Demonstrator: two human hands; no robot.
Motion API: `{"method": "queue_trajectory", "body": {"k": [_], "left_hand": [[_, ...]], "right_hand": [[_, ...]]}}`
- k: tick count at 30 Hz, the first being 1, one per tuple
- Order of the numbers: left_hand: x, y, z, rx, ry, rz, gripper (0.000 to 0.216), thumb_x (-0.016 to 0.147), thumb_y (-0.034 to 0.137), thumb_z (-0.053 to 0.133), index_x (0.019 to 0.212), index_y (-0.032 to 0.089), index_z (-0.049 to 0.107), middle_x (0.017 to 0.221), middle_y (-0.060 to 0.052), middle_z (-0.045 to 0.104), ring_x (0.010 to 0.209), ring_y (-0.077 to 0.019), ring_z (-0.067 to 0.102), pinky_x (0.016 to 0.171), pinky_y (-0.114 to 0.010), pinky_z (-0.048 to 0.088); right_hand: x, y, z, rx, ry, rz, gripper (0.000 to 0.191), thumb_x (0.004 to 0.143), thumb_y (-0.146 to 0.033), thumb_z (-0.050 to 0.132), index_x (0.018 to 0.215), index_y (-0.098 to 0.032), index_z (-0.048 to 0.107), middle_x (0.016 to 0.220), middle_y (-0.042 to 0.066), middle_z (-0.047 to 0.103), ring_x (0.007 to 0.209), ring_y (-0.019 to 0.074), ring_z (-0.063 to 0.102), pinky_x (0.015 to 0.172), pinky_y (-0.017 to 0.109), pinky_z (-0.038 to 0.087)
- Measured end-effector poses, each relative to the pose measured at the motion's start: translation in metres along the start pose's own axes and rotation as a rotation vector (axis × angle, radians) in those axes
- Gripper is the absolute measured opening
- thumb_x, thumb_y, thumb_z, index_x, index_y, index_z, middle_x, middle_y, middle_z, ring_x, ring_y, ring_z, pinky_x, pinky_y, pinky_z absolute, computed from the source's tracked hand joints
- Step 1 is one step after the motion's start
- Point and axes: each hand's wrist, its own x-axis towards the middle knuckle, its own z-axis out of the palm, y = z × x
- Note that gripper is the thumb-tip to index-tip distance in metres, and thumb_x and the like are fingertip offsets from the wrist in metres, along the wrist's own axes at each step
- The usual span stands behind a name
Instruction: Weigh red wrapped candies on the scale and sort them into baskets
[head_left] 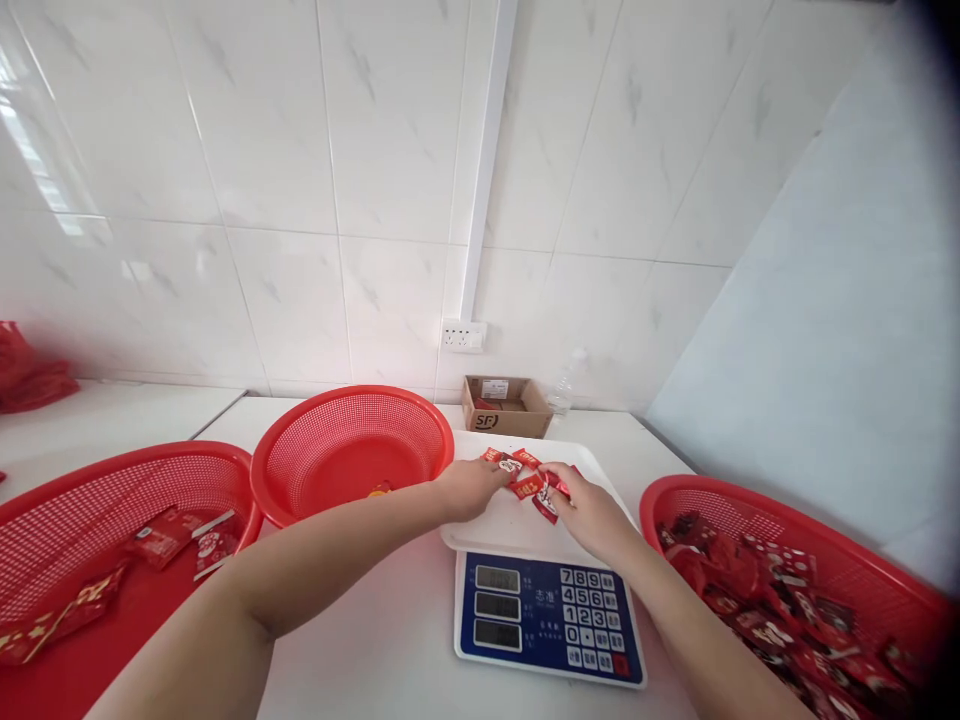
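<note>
Several small red packets [517,470] lie on the white pan [510,530] of an electronic scale with a blue keypad face [547,615]. My left hand [472,488] rests on the pan, fingers curled over the packets at its left side. My right hand [589,505] is on the pan's right side, its fingers pinched on a red packet [547,492]. Both forearms reach in from the bottom of the view.
A red mesh basket [352,450] stands behind left of the scale, one with a few packets [112,560] at far left, and a full one [795,590] at right. A small cardboard box [506,405] and a clear bottle [562,390] sit by the tiled wall.
</note>
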Motion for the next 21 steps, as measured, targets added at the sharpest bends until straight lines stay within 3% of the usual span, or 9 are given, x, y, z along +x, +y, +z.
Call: {"method": "queue_trajectory", "body": {"k": [4,8,11,15,18,21], "left_hand": [[-0.001,-0.004,-0.007,-0.111,0.069,-0.070,0.032,0.089,0.022,0.037,0.117,0.020,0.052,0.115,-0.012,0.059,0.105,-0.0281,0.056,0.079,-0.038,0.047],[-0.002,0.002,-0.014,-0.213,0.059,0.005,0.057,0.080,0.033,0.059,0.132,0.023,0.039,0.128,-0.010,0.052,0.118,-0.0277,0.047,0.090,-0.038,0.043],[0.001,0.011,-0.014,-0.455,0.029,0.108,0.069,0.071,0.032,0.069,0.133,0.024,0.037,0.122,-0.007,0.056,0.111,-0.0246,0.053,0.089,-0.035,0.044],[0.007,0.023,-0.009,-0.800,0.034,0.041,0.043,0.078,0.026,0.060,0.118,0.018,0.045,0.100,-0.006,0.062,0.088,-0.0169,0.061,0.073,-0.028,0.051],[0.006,0.023,-0.011,-0.764,0.047,-0.049,0.026,0.086,0.026,0.047,0.111,0.018,0.047,0.091,-0.004,0.063,0.075,-0.0135,0.062,0.060,-0.024,0.051],[-0.005,0.009,-0.025,-0.641,0.083,-0.164,0.026,0.089,0.030,0.041,0.112,0.021,0.047,0.090,-0.004,0.064,0.071,-0.0147,0.062,0.058,-0.025,0.050]], "right_hand": [[0.009,0.015,-0.005,0.068,-0.008,0.044,0.032,0.084,-0.023,0.035,0.111,-0.023,0.051,0.105,0.006,0.066,0.095,0.0230,0.062,0.078,0.034,0.044],[0.012,0.008,0.001,0.257,-0.079,-0.060,0.028,0.080,-0.023,0.040,0.104,-0.025,0.054,0.106,0.003,0.065,0.096,0.0209,0.061,0.082,0.035,0.045],[0.010,-0.002,0.005,0.396,-0.095,-0.148,0.027,0.081,-0.025,0.043,0.105,-0.025,0.054,0.112,0.003,0.062,0.099,0.0195,0.059,0.084,0.035,0.045],[0.008,-0.013,0.006,0.579,-0.069,-0.182,0.026,0.081,-0.030,0.047,0.104,-0.024,0.054,0.105,0.003,0.063,0.093,0.0182,0.060,0.080,0.034,0.049],[0.010,-0.017,0.004,0.695,-0.047,-0.145,0.032,0.080,-0.037,0.049,0.109,-0.023,0.052,0.107,0.005,0.063,0.092,0.0187,0.061,0.078,0.034,0.052],[0.017,-0.011,0.000,0.579,0.068,-0.081,0.037,0.082,-0.039,0.048,0.115,-0.024,0.051,0.118,0.007,0.059,0.096,0.0194,0.061,0.081,0.035,0.051]]}}
